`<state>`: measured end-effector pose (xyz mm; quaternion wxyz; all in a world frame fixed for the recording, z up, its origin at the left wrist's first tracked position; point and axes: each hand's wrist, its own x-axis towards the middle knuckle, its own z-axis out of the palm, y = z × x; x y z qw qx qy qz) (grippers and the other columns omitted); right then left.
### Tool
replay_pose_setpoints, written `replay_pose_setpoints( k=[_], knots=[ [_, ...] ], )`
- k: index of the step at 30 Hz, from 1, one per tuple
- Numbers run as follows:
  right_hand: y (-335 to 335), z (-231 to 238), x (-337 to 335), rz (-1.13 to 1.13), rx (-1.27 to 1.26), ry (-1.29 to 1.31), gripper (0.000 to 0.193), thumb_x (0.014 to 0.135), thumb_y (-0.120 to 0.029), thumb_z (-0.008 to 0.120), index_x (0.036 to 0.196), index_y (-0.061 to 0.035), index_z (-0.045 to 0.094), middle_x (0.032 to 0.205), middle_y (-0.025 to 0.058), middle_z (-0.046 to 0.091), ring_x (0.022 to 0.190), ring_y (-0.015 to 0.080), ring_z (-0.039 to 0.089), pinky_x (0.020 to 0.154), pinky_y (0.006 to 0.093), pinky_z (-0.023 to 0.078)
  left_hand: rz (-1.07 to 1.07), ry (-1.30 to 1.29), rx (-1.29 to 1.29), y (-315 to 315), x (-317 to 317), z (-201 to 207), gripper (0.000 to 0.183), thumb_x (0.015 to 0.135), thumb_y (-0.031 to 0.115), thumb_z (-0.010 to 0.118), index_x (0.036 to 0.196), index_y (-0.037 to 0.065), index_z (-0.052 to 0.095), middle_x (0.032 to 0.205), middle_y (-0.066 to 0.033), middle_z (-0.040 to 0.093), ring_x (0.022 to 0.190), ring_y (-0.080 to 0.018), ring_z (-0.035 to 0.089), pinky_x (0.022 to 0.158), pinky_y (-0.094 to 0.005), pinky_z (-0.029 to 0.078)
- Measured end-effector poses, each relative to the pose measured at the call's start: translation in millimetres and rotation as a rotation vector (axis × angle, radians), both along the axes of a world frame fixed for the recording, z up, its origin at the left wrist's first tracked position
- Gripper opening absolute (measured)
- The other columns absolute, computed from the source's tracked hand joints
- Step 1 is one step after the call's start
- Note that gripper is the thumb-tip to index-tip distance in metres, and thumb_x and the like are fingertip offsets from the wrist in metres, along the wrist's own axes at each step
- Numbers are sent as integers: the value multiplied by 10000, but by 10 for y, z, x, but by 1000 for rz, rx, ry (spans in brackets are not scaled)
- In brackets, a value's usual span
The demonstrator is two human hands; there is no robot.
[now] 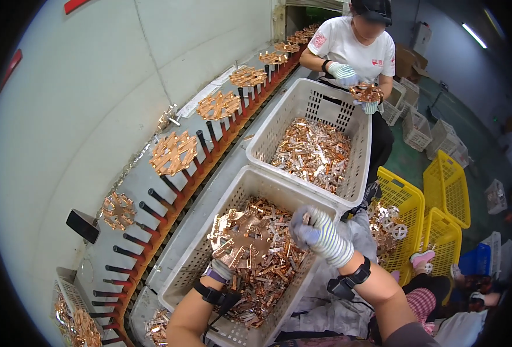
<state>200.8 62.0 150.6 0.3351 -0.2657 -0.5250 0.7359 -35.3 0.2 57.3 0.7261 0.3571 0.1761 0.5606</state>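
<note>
Copper-coloured stamped parts sit clustered on a round rack (pixel 239 238), held by the left hand (pixel 224 267) over the nearer white plastic crate (pixel 195 263). The left fingers are clenched under the rack, mostly hidden by it. The right hand (pixel 316 231), in a striped knit glove, pinches one small copper piece (pixel 306 218) between its fingers just beside the rack's right edge. Below both hands the crate is heaped with loose copper and silver stampings (pixel 267 272).

Judgement: the piece should be seated squarely on a free arm of the rack, with the rack kept level over the crate so that any dropped part falls back into stock.

A second crate (pixel 308 104) of similar parts stands beyond. Along the left, loaded racks (pixel 173 152) hang on a row of dark pegs (pixel 151 211). A co-worker (pixel 354 46) in a white shirt handles another rack at the far end. Yellow baskets (pixel 447 185) stand on the floor to the right.
</note>
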Motion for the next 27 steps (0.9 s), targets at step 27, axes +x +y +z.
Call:
replay_pose_setpoints(
  k=[27],
  knots=[
    [-84,-259,-510,46,1022,-924,332,823,-160,577,1141,-75,528,872,156,588,799,334,604,686,391,508,521,1856,629,-92,44,-338,693,846,505,535,1394,127,339,1367,-100,410,1259,-242,396,1059,-459,315]
  ],
)
